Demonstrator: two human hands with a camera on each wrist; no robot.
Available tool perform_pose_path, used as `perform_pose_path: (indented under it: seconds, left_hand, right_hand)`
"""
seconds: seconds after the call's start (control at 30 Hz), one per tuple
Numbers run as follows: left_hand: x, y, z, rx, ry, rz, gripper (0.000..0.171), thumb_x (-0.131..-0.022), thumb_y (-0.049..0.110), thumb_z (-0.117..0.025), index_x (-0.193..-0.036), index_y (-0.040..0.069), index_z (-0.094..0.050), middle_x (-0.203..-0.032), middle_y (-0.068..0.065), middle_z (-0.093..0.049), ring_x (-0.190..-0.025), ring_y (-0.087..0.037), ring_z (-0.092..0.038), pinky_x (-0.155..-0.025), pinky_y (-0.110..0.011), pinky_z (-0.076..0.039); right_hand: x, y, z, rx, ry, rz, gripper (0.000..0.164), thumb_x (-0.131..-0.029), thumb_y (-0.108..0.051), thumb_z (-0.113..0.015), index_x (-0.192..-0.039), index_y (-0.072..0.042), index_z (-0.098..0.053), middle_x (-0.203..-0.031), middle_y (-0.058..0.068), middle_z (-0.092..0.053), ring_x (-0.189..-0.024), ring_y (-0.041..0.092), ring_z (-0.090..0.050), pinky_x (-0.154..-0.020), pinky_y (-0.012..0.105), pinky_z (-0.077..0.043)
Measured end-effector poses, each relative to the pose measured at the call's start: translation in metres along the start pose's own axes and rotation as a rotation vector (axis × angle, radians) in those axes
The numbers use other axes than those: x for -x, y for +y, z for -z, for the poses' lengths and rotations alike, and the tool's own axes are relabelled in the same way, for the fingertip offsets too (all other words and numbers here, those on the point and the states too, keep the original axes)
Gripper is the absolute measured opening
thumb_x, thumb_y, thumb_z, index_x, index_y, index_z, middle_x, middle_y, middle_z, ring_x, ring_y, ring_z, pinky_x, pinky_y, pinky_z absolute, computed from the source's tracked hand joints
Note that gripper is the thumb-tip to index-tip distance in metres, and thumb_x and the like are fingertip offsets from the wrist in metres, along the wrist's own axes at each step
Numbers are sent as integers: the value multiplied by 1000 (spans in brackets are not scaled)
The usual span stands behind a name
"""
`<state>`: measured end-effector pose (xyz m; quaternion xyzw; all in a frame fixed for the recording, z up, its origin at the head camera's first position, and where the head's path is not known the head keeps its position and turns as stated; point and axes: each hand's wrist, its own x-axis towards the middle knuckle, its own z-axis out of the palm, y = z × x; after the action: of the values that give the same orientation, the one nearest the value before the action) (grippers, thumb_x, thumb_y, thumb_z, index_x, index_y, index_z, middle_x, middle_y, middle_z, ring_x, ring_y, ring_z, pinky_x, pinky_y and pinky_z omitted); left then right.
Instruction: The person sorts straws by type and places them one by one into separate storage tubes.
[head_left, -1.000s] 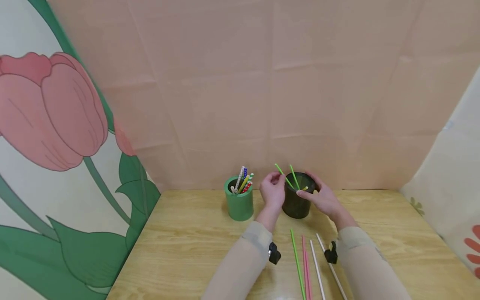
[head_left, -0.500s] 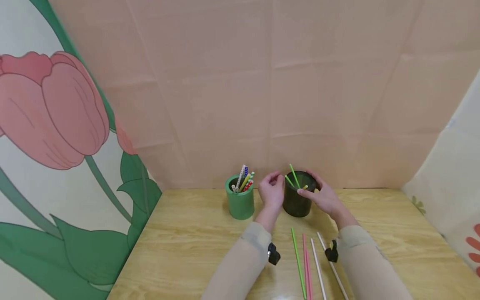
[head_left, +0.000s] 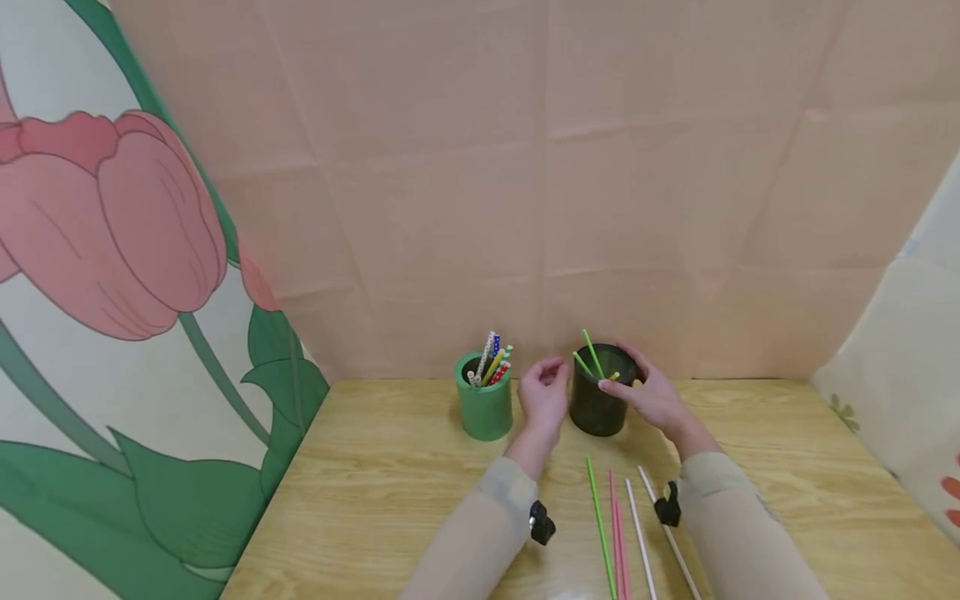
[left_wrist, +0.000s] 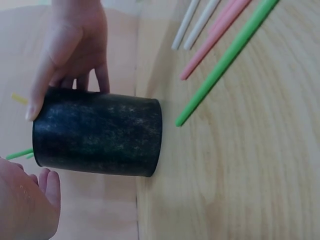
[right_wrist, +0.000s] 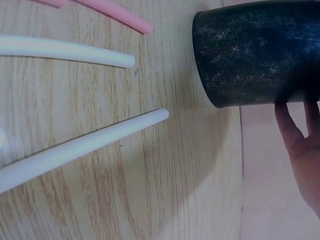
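Note:
My right hand (head_left: 654, 402) holds the black cup (head_left: 598, 415) by its right side, with the thumb at the rim. Two green straw-like sticks (head_left: 592, 352) lean in the cup, and a short yellow end (left_wrist: 20, 98) pokes over its rim. Left of the cup, my left hand (head_left: 543, 400) hovers close to the rim with its fingers bent and nothing seen between them. In the left wrist view its fingertips lie just beside the cup's mouth. The right wrist view shows some of my right fingers against the cup wall.
A green cup (head_left: 486, 414) full of patterned paper straws (head_left: 491, 362) stands left of my left hand. On the wooden table (head_left: 360, 492) before me lie a green stick (head_left: 600, 525), pink sticks (head_left: 618, 533) and white sticks (head_left: 640, 533). A cloth backdrop (head_left: 450, 208) rises behind.
My left hand has let go of a green stick, which dropped lower into the black cup. That hand has drawn slightly down and away from the rim. My right hand keeps its hold.

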<state>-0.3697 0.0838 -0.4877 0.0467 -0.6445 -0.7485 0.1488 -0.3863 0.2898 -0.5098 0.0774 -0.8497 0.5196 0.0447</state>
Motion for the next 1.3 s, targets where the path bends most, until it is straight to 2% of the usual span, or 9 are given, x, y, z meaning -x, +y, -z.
perform_pose_path:
  seconds: [0.23,0.43,0.73,0.87,1.07,1.3]
  left_hand:
    - [8,-8,9,32,-26,30,9,-93,1,-79,-101,5,-80,-89,1,-72,-81,-12,-68,-73,-26,-63]
    - [15,-16,15,103,-45,58,11,-92,-3,-78,-103,-3,-78,-87,-5,-72,-79,-20,-72,-74,-33,-66]
    - [32,-35,30,158,-157,210,11,-93,-8,-75,-104,-5,-76,-85,-9,-71,-75,-23,-72,-69,-32,-67]
    - [39,-44,37,180,-166,267,13,-93,-8,-74,-105,-6,-74,-88,-13,-72,-76,-21,-70,-71,-31,-66]
    - [49,-51,41,136,-182,303,19,-93,-6,-73,-112,-10,-71,-88,-11,-72,-75,-18,-71,-75,-35,-67]
    - [59,-49,43,87,-201,355,20,-91,-6,-75,-111,-6,-73,-87,-8,-72,-81,-24,-75,-79,-42,-67]
  right_hand:
    - [1,1,-2,13,1,10,97,-95,-44,-83,-171,-20,-27,-164,28,-41,-149,42,-37,-121,67,-32]
    - [4,1,-1,31,1,-5,98,-95,-46,-82,-171,-22,-26,-165,29,-40,-149,44,-36,-119,67,-33]
    - [6,3,1,20,0,-4,98,-95,-45,-82,-172,-22,-26,-163,29,-42,-148,43,-38,-117,64,-34]
    - [6,4,2,23,-5,-10,99,-95,-45,-82,-172,-22,-25,-163,29,-41,-148,44,-37,-117,65,-34]
    - [3,4,-1,25,-9,-20,99,-94,-47,-83,-172,-22,-26,-164,28,-42,-149,43,-38,-117,63,-35]
    - [-2,1,-4,11,-23,-9,99,-95,-47,-82,-172,-25,-25,-164,28,-41,-149,42,-38,-115,62,-38]
